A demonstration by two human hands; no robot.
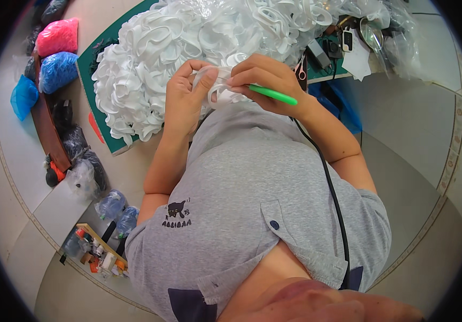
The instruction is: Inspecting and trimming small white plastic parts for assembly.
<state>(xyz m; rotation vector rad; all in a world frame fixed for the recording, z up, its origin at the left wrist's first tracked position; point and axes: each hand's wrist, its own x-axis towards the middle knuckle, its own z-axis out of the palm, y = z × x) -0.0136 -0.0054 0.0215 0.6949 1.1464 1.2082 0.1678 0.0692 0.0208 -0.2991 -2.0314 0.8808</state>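
My left hand (184, 95) pinches a soft white looped piece (222, 92) between thumb and fingers. My right hand (267, 80) is closed round a slim tool with a bright green handle (274, 94); its working end is hidden by the fingers and the white piece, so I cannot tell its exact kind. The right fingertips meet the white piece close to the left thumb. Both hands are raised at the near edge of a large heap of similar white loops (161, 48), which spreads over a green-topped table (89, 67).
Right of the heap lie scissors (301, 72), a grey box-shaped item (318, 53), white paper (356, 63) and clear plastic bags (402, 48). On the left, a brown bench (48, 126) stands among pink (57, 37) and blue (58, 71) bags. A black cable (330, 182) runs down my shirt.
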